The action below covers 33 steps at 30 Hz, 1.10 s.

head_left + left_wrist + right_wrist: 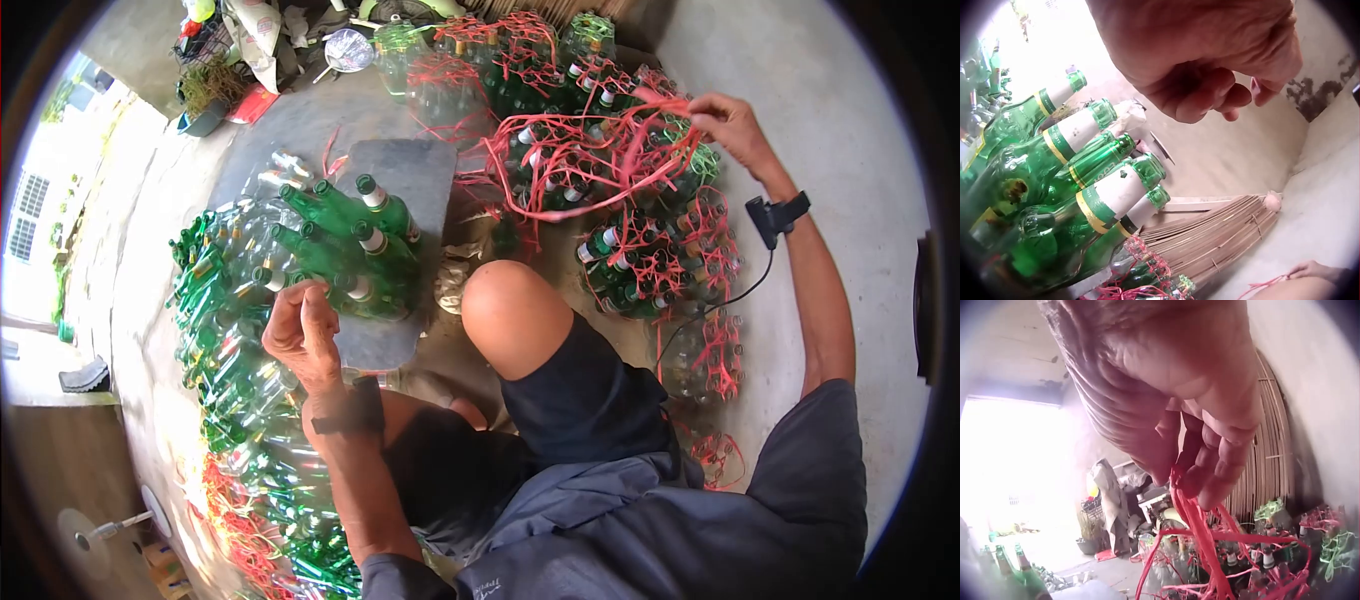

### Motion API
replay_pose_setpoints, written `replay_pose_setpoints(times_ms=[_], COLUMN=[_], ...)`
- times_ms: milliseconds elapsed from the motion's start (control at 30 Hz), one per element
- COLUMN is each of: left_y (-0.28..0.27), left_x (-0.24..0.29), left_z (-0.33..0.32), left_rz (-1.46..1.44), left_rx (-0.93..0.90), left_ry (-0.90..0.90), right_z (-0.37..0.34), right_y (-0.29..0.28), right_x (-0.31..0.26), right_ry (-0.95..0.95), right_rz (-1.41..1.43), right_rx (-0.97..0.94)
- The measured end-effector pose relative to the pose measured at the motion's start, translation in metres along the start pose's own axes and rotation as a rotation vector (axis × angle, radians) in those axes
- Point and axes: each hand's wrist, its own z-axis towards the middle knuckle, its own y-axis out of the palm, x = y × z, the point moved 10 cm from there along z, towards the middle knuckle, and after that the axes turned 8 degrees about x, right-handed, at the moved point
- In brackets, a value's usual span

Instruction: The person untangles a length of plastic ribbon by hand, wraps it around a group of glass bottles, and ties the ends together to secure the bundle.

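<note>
My right hand (735, 132) is raised at the upper right, pinching a tangled loop of red plastic strips (630, 160) that hangs over bundled bottles. In the right wrist view, the strips (1200, 537) drop from between the thumb and fingertips of that hand (1172, 394). My left hand (305, 335) is beside a cluster of green bottles (345, 235) on a grey board (400, 165). The left wrist view shows this hand (1204, 56) with curled fingers and nothing visible in them, above and right of the bottle necks (1110, 181).
Many loose green and clear bottles (240, 370) lie along the left. Bundles of bottles wrapped in red netting (660, 255) stand at the right and back. Red strips (235, 520) lie at the lower left. A grey wall (830, 130) rises at the right; bamboo slats (1210, 240) stand at the back.
</note>
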Motion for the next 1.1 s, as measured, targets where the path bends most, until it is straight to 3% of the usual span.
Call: replay_pose_setpoints(times_ms=[200, 367, 567, 667, 867, 1100], left_y=[0.026, 0.034, 0.037, 0.033, 0.057, 0.099], left_x=[0.020, 0.037, 0.058, 0.058, 0.078, 0.117], left_z=[-0.019, -0.047, -0.070, -0.084, -0.100, -0.111], left_rz=[0.067, 0.060, 0.196, 0.261, 0.117, -0.024], left_rx=[-0.089, -0.130, -0.146, -0.137, -0.292, -0.457], left_ry=[0.068, -0.029, -0.183, -0.148, -0.139, -0.065], right_z=[-0.050, -0.075, -0.099, -0.111, -0.138, -0.164], right_y=[0.029, 0.018, 0.012, 0.009, 0.004, 0.007], right_x=[0.038, 0.063, 0.076, 0.082, 0.117, 0.113], right_ry=[0.141, 0.164, 0.238, 0.248, 0.365, 0.422], right_rz=[0.020, -0.086, 0.003, 0.047, 0.068, 0.178], right_rx=[-0.030, 0.029, 0.114, 0.154, 0.069, 0.098])
